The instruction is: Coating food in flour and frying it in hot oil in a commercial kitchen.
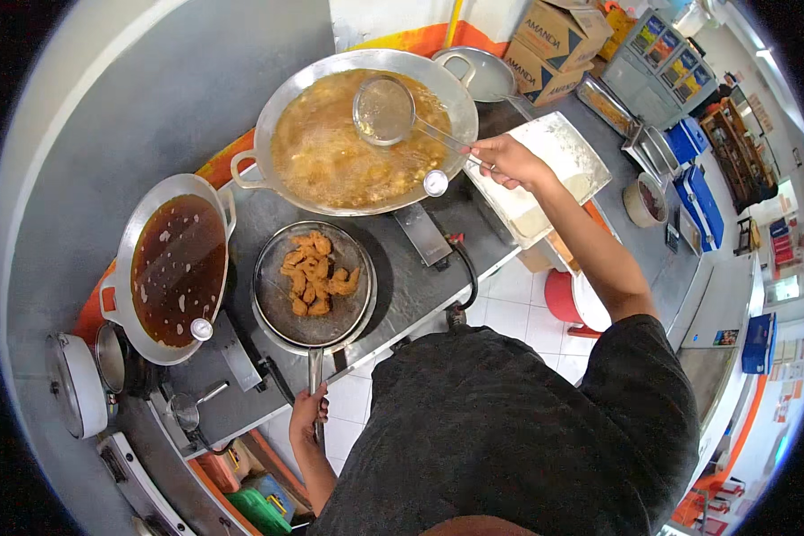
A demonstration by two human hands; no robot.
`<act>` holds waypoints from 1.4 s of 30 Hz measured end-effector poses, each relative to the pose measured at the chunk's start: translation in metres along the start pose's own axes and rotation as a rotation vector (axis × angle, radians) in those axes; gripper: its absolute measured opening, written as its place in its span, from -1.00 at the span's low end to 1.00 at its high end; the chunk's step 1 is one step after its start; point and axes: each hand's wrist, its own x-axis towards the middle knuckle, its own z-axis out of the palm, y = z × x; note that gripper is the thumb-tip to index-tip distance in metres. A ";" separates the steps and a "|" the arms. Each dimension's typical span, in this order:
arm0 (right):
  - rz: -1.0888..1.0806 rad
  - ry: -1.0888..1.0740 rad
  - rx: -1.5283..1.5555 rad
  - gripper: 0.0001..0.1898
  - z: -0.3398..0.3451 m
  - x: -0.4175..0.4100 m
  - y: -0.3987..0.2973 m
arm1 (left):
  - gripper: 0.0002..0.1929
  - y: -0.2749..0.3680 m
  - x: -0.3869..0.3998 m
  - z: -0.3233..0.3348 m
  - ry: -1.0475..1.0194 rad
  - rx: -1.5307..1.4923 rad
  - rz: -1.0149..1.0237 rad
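Observation:
My right hand [509, 161] grips the handle of a wire mesh skimmer [384, 110]. The skimmer's round head hangs over a large metal wok [266, 134] of bubbling oil [335, 154]; whether it touches the oil I cannot tell. A dial thermometer [435, 183] sits at that wok's near rim. Lower down, my left hand [308, 414] holds the handle of a wide round mesh strainer [275, 295]. Browned fried pieces [315, 273] lie in the middle of its mesh. Beneath the strainer shows the rim of a round metal bowl [368, 315] on the counter.
A second wok [128, 234] of dark oil, with its own dial thermometer [202, 329], stands at left. A white floury tray [563, 151] lies beneath my right forearm. Gas hoses [471, 275] curve off the counter edge. A small strainer [186, 410] rests at the lower left.

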 end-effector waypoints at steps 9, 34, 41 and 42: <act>-0.022 0.071 0.024 -0.72 -0.007 -0.009 0.009 | -0.69 0.004 -0.003 0.000 -0.004 -0.027 0.017; -0.551 -0.228 -0.844 -0.71 0.143 -0.061 0.132 | -0.70 -0.066 -0.196 0.086 0.354 -0.101 -0.052; -0.508 -0.197 -0.862 -0.66 0.143 -0.048 0.139 | -0.68 -0.078 -0.171 0.080 0.290 -0.368 -0.057; -0.517 -0.183 -0.778 -0.67 0.142 -0.047 0.141 | -0.68 -0.077 -0.165 0.078 0.282 -0.387 -0.070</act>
